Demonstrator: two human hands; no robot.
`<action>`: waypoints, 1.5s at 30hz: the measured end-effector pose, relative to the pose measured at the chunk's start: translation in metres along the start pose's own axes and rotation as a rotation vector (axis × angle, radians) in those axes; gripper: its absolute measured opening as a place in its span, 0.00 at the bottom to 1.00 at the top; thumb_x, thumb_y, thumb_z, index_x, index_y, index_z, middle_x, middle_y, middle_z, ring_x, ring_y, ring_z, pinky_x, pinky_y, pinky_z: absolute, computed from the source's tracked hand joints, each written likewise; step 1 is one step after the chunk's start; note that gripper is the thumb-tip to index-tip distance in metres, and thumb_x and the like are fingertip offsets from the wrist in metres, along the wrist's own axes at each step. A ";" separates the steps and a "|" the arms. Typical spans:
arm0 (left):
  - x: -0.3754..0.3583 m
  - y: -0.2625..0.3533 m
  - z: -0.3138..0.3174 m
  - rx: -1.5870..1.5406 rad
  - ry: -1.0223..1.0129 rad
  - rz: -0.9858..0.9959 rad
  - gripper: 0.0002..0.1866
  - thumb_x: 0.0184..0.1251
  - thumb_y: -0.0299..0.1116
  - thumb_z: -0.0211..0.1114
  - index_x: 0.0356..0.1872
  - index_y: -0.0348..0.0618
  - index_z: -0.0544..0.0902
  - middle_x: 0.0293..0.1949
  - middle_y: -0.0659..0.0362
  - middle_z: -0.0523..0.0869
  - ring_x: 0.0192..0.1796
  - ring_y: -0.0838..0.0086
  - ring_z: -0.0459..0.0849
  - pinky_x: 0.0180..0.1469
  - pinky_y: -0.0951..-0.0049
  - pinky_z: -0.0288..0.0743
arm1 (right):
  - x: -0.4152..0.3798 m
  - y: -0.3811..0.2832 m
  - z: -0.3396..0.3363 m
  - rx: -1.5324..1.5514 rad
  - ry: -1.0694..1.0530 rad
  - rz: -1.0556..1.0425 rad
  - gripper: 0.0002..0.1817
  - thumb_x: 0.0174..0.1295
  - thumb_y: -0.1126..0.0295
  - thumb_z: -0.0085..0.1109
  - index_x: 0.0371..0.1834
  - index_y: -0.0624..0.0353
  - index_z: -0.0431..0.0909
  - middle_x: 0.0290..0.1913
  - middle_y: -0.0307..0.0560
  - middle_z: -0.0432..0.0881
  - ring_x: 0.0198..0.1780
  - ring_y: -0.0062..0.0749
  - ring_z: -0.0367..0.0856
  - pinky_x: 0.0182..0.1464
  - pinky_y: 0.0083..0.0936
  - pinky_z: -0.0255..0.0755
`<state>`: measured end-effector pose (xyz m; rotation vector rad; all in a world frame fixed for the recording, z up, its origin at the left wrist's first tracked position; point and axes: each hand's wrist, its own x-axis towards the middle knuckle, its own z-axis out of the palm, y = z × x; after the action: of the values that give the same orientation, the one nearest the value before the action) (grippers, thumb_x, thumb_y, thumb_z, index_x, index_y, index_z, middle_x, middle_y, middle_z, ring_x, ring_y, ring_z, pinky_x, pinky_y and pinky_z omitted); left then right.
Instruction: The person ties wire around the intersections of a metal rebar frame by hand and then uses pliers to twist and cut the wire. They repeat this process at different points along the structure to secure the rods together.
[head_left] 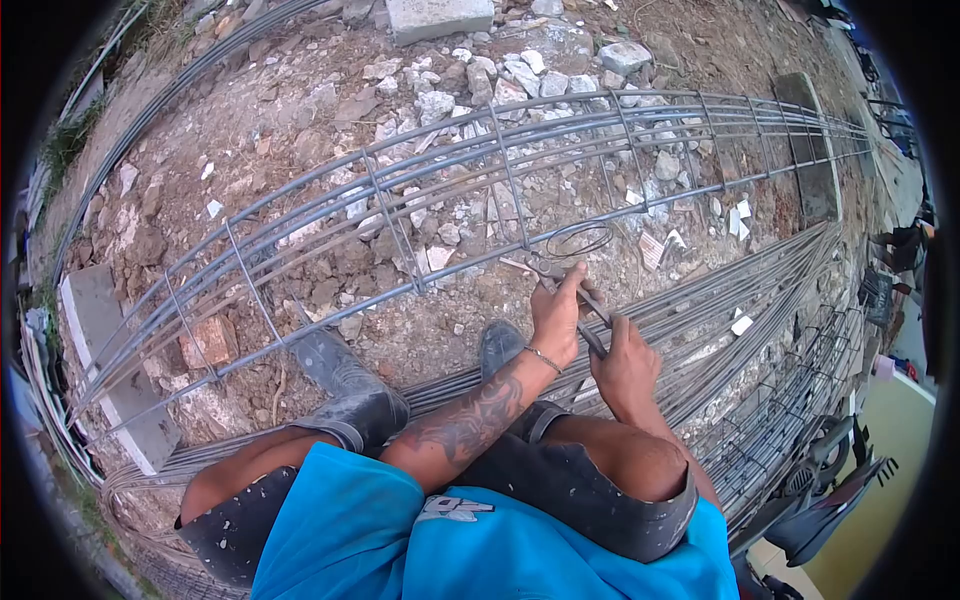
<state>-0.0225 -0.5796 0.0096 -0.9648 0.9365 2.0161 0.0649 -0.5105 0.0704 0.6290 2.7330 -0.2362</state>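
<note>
Black long-handled pincers [590, 338] are held in both hands. My left hand [557, 322], on the bracelet-wearing tattooed arm, is closed around the pincers near the jaw end. Closed on a handle end is my right hand [628, 368], just to the right. The jaws reach the near bar of a long rebar cage [460, 266], beside a thin loop of wire [580, 240]. Whether the jaws grip the wire is too small to tell. Square ties cross the long bars of the cage.
Concrete blocks [105, 360] [815, 180] support the cage ends. Rubble [435, 105] lies behind it. Loose bars [700, 320] run beneath my legs. More tied mesh [790, 410] and a black machine [820, 500] stand at right. My boots [335, 365] are below the cage.
</note>
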 end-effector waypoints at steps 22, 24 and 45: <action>0.005 -0.002 -0.012 -0.017 -0.097 -0.007 0.07 0.62 0.32 0.65 0.33 0.42 0.76 0.25 0.60 0.79 0.25 0.72 0.83 0.29 0.70 0.82 | 0.032 0.037 -0.018 0.957 -0.784 0.076 0.18 0.66 0.57 0.58 0.38 0.65 0.80 0.28 0.42 0.85 0.29 0.20 0.79 0.33 0.23 0.71; 0.005 -0.003 -0.012 -0.012 -0.112 -0.012 0.07 0.62 0.32 0.65 0.33 0.41 0.76 0.25 0.60 0.79 0.25 0.72 0.82 0.29 0.70 0.82 | 0.029 0.037 -0.018 0.947 -0.788 0.105 0.18 0.67 0.57 0.57 0.39 0.65 0.80 0.29 0.43 0.85 0.31 0.20 0.80 0.33 0.22 0.71; 0.009 -0.014 -0.005 -0.123 -0.087 0.042 0.09 0.64 0.35 0.62 0.32 0.40 0.75 0.25 0.62 0.74 0.20 0.74 0.74 0.26 0.71 0.74 | 0.025 0.010 -0.001 0.428 -0.654 0.106 0.22 0.57 0.59 0.64 0.44 0.68 0.72 0.29 0.57 0.83 0.28 0.49 0.84 0.32 0.40 0.75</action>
<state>-0.0136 -0.5739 -0.0047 -0.9212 0.8004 2.1538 0.0483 -0.4913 0.0614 0.6558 2.0211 -0.8497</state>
